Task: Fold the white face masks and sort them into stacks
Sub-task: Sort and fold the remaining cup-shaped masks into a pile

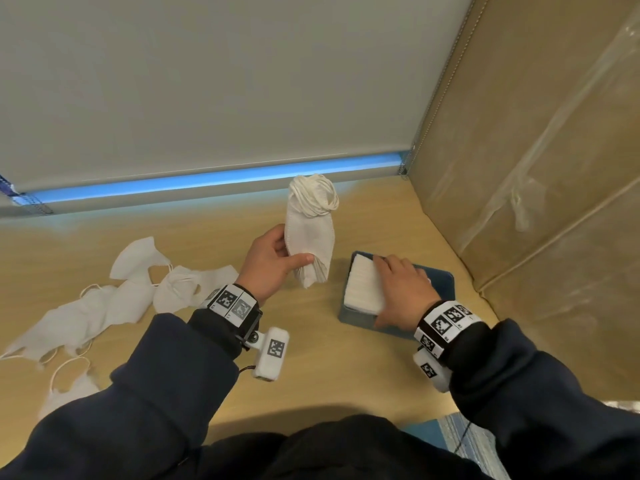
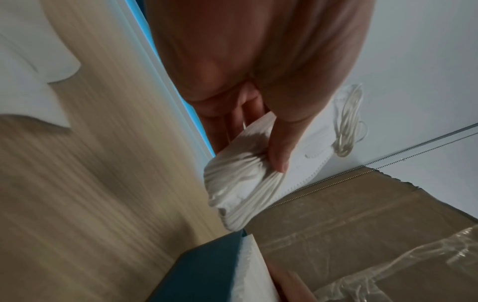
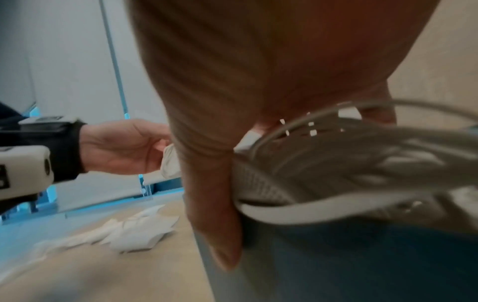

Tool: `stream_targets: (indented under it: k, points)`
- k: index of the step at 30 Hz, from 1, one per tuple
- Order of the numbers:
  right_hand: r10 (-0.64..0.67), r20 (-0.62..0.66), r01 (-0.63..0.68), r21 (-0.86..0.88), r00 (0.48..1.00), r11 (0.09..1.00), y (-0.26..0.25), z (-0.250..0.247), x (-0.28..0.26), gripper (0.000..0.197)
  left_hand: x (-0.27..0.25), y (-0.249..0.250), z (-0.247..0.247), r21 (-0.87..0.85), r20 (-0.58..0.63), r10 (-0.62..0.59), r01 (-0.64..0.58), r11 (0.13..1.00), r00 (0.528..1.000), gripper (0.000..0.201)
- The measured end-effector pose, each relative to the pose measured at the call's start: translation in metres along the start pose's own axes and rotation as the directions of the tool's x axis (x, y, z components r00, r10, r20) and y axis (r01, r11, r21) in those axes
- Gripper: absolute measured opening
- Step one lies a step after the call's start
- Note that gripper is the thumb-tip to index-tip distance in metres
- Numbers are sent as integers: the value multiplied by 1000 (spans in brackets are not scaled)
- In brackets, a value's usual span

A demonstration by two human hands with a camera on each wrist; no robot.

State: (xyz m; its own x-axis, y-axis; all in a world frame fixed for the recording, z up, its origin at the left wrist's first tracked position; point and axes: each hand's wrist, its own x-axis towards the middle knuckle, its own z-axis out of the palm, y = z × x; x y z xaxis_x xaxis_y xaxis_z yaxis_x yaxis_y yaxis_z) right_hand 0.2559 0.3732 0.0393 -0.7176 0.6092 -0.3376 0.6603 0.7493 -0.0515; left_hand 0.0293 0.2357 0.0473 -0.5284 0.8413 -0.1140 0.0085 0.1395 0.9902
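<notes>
My left hand (image 1: 291, 251) grips a bundle of folded white masks (image 1: 311, 237) upright above the wooden table, thumb in front and fingers behind; its ear loops bunch at the top. The left wrist view shows the bundle (image 2: 240, 183) pinched under the thumb. My right hand (image 1: 398, 282) lies flat on a stack of folded masks (image 1: 362, 285) inside a dark blue tray (image 1: 440, 282). In the right wrist view the thumb (image 3: 214, 224) hangs straight down the tray wall (image 3: 336, 255). Several loose unfolded masks (image 1: 138, 289) lie scattered at the left.
A big taped cardboard box (image 1: 536, 168) walls off the right side, close behind the tray. A grey roller blind (image 1: 207, 81) with a blue-lit gap under it closes the back. Bare wooden tabletop (image 1: 311, 358) shows between my forearms.
</notes>
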Motion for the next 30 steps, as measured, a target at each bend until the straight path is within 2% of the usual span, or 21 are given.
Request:
stream_targets:
  k: [2, 6, 10, 14, 19, 23, 25, 28, 30]
  points:
    - [-20, 24, 19, 52, 1000, 998, 3, 1, 5, 112, 2, -2, 6, -4, -19, -4, 4, 1000, 1000, 53]
    - [-77, 118, 41, 283, 990, 958, 10, 5, 13, 105, 7, 2, 17, -1, -54, 51, -51, 999, 997, 52]
    - [-150, 82, 120, 295, 985, 948, 11, 10, 11, 94, 16, 8, 33, 110, -41, 121, -115, 987, 992, 53]
    - [-221, 65, 192, 302, 973, 934, 9, 16, 9, 95, 19, 4, 50, 289, 37, 169, -173, 942, 985, 51]
    - [-252, 63, 227, 270, 966, 936, 8, 14, 9, 99, 20, 4, 58, 424, 207, 136, -214, 880, 969, 55]
    - [-255, 64, 229, 272, 965, 934, 9, 13, 10, 100, 22, 13, 52, 439, 265, 141, -250, 863, 954, 63]
    - [-266, 63, 240, 267, 962, 933, 9, 14, 9, 100, 23, 10, 49, 497, 300, 101, -246, 832, 948, 63]
    - [-284, 71, 256, 268, 956, 929, 10, 13, 8, 103, 27, 1, 47, 634, 332, 19, -238, 736, 943, 55]
    - [-288, 69, 261, 263, 955, 929, 9, 13, 9, 104, 30, 2, 47, 659, 337, -19, -222, 718, 941, 57]
